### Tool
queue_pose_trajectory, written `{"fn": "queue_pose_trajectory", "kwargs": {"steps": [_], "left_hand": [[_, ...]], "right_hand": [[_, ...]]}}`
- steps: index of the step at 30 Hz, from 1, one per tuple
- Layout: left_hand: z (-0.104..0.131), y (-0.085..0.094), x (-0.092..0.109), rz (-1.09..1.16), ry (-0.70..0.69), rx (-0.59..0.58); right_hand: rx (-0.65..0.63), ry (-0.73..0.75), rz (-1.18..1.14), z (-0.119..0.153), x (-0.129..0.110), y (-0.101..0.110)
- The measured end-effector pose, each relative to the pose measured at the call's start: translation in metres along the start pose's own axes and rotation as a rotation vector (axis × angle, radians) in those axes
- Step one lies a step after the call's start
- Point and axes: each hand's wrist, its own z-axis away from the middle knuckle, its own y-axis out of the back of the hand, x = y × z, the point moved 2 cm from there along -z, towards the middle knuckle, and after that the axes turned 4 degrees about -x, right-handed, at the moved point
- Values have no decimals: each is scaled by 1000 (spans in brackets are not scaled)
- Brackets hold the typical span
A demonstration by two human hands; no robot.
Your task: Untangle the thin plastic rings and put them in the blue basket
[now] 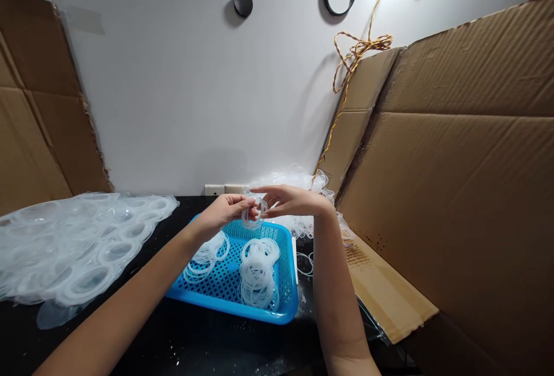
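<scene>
Above the back edge of a blue basket (229,305), my left hand (223,212) pinches a few translucent white rings (252,218). My right hand (285,201) is just to their right, its fingers spread around the rings' right side; whether its fingertips touch them is hard to tell. Inside the basket lie two heaps of similar rings, one on the left (206,258), partly hidden by my left forearm, and one on the right (258,275). More loose rings (303,226) are piled behind the basket and my right hand.
Clear bags of larger rings (86,243) cover the black table (199,344) at the left. Cardboard stands at the left (47,105) and right (459,180). Down the grey wall hangs a twisted yellow cord (341,105). Black round pieces (243,4) are on the wall.
</scene>
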Motion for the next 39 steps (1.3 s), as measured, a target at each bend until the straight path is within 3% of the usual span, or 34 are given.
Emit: {"fn": "queue_pose_trajectory", "kwargs": {"steps": [5,13,18,21,26,33,39], "left_hand": [[6,2,12,116,-9,14],[17,-9,24,218,14,-79],[23,-12,31,216,-46,-43],[26,-13,34,168,-82,-13],[33,-16,41,137,-85,10],[40,-20,48,157,-72,-66],[41,-19,46,88,-39,-55]], "right_hand": [[127,52,124,-16,-3,-6],[368,134,4,-17,-17,-3],[349,124,48,-17,-29,-11],[341,210,10,-15,-38,-16],[415,259,-40,-10,-46,-16],[480,209,-16,-3,-52,-15],[463,281,31,-2,-57,-19]]}}
